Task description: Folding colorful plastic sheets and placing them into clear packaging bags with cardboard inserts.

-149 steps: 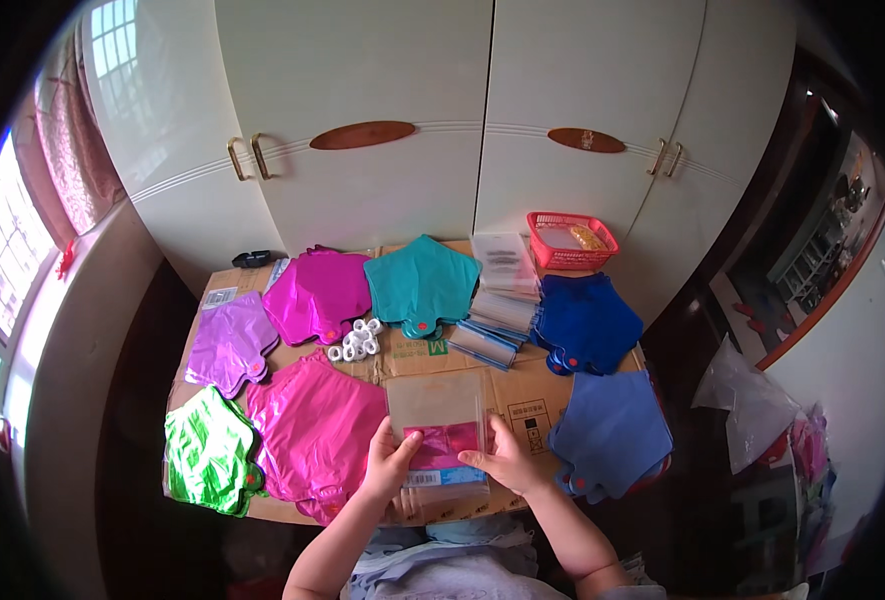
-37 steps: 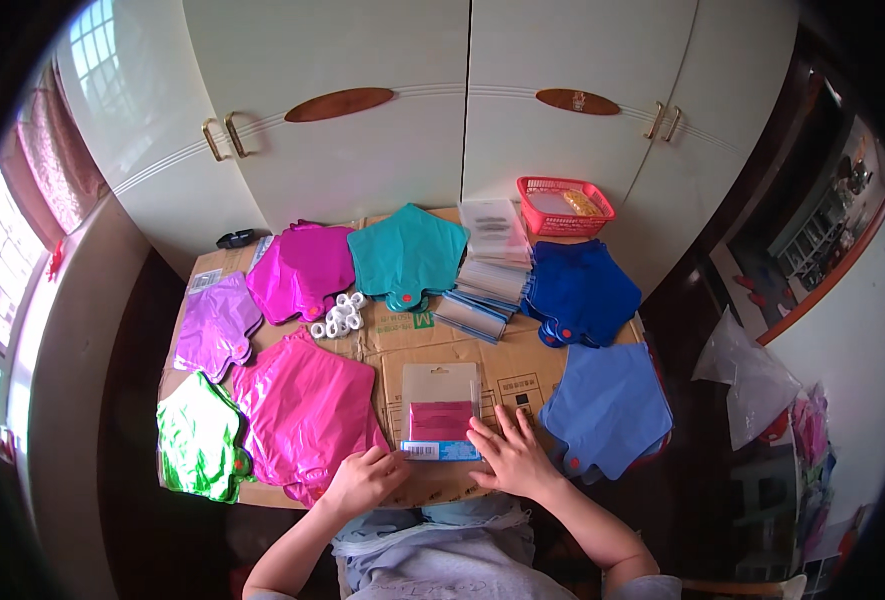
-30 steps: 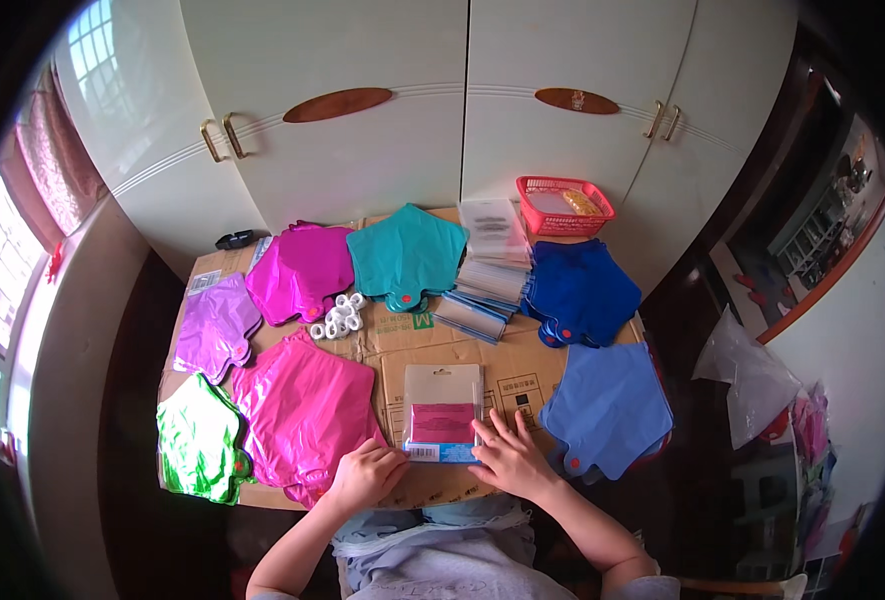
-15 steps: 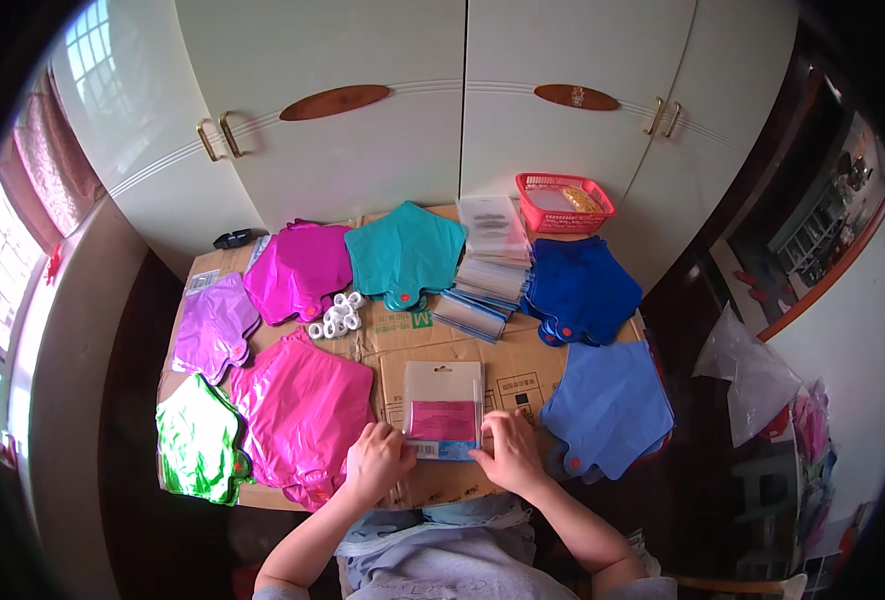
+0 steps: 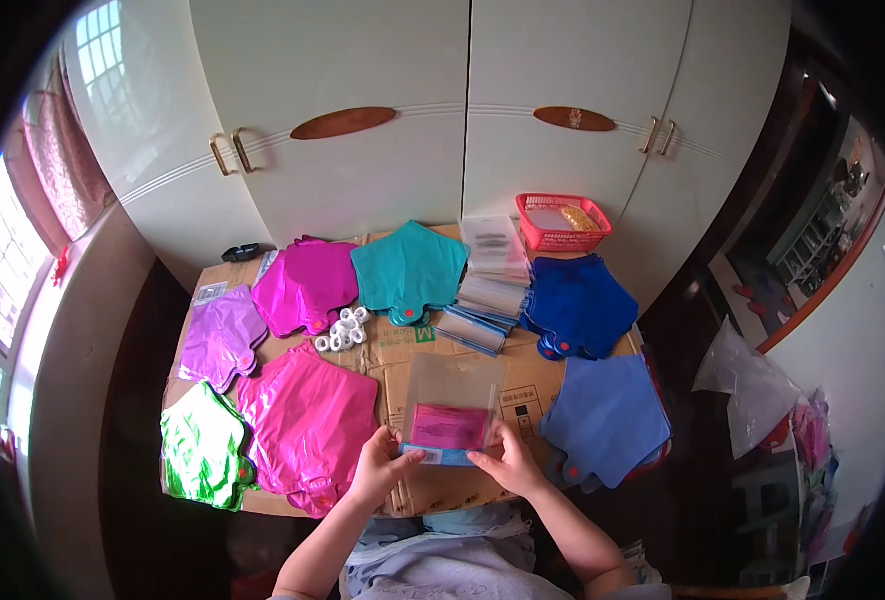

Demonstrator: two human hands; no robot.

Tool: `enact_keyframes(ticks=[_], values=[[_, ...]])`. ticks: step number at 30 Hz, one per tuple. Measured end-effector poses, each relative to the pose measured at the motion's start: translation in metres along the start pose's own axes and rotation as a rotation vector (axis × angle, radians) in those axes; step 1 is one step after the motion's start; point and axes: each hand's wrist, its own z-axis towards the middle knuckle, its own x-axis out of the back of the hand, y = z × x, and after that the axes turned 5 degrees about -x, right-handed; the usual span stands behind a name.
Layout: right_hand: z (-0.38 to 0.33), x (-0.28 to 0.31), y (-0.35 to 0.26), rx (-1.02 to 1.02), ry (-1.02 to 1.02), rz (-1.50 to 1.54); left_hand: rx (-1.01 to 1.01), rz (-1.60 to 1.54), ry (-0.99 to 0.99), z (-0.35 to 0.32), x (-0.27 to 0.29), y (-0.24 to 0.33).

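Between my hands is a clear plastic packet (image 5: pixel 454 380) with a folded pink sheet (image 5: pixel 449 428) inside and a blue band along its near edge. My left hand (image 5: pixel 386 470) grips its near left corner, thumb on top and fingers curled at the side. At the near right corner my right hand (image 5: pixel 509 464) holds it the same way. Left of the packet lies a stack of large pink foil balloons (image 5: pixel 310 425); to its right is a light blue stack (image 5: pixel 607 415). Small white ribbon rolls (image 5: pixel 343 330) are heaped beyond the pink stack.
Cardboard (image 5: pixel 442 490) covers the table. Farther back lie magenta (image 5: pixel 307 283), teal (image 5: pixel 408 268) and dark blue (image 5: pixel 582 305) foil stacks, with purple (image 5: pixel 220 335) and green (image 5: pixel 202 445) at left. Flat packets (image 5: pixel 482 310) and a red basket (image 5: pixel 562 225) stand before white cabinets (image 5: pixel 342 60).
Both hands have closed on the packet's near corners and its far end is tilted up off the cardboard. The pink sheet inside shows more plainly. The whole view has shifted slightly.
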Motion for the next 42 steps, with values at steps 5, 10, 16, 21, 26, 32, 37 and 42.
enact_keyframes(ticks=[5,10,16,21,26,32,37,42], values=[[-0.014,0.001,-0.017,-0.290,-0.074,0.486,0.029,-0.052,-0.022,-0.012,-0.015,0.015],[-0.027,0.019,-0.026,-0.167,-0.078,0.477,0.061,-0.271,-0.138,-0.014,-0.014,-0.003],[-0.041,0.100,-0.067,0.068,0.512,0.254,-0.076,0.060,-0.108,-0.007,-0.025,0.026],[-0.076,0.286,-0.034,0.147,1.228,-0.304,-0.062,0.096,-0.057,-0.015,0.005,0.025],[-0.125,0.384,0.113,-0.106,1.097,-1.069,-0.144,0.118,0.182,-0.036,0.030,0.035],[-0.125,0.360,0.244,-0.509,0.979,0.525,-0.341,0.357,0.385,-0.069,0.066,0.048],[-0.131,0.339,0.248,-0.495,0.977,0.668,-0.301,0.579,0.616,-0.109,0.101,0.059],[-0.141,0.350,0.236,-0.381,0.988,0.714,-0.189,0.287,0.848,-0.170,0.172,0.028]])
